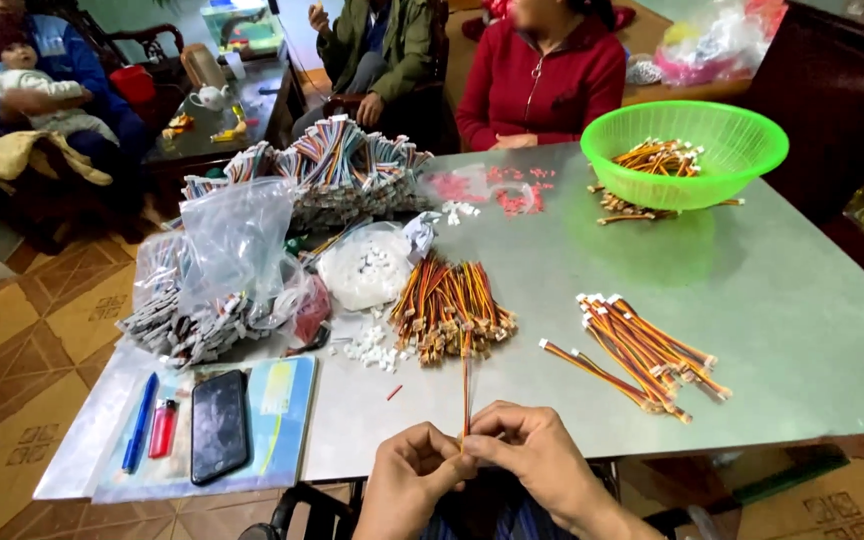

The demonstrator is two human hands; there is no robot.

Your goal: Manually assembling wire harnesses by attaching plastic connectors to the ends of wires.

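Observation:
My left hand point(414, 470) and my right hand point(527, 452) meet at the table's near edge, both pinching the lower end of one thin red, yellow and black wire strip point(466, 385) that stands upright between them. Just beyond it lies a fanned pile of the same wires point(450, 305) with small end connectors. A second bundle of wires with white plugs point(647, 352) lies to the right. Loose white connector housings point(372, 345) are scattered left of the pile, beside a clear bag of them point(365, 265).
A green plastic basket point(742, 160) holding wires stands at the far right of the grey table point(802, 300). Large bags of bundled wires point(222, 270) fill the left. A phone point(219, 425), pen and lighter lie front left. People sit across the table.

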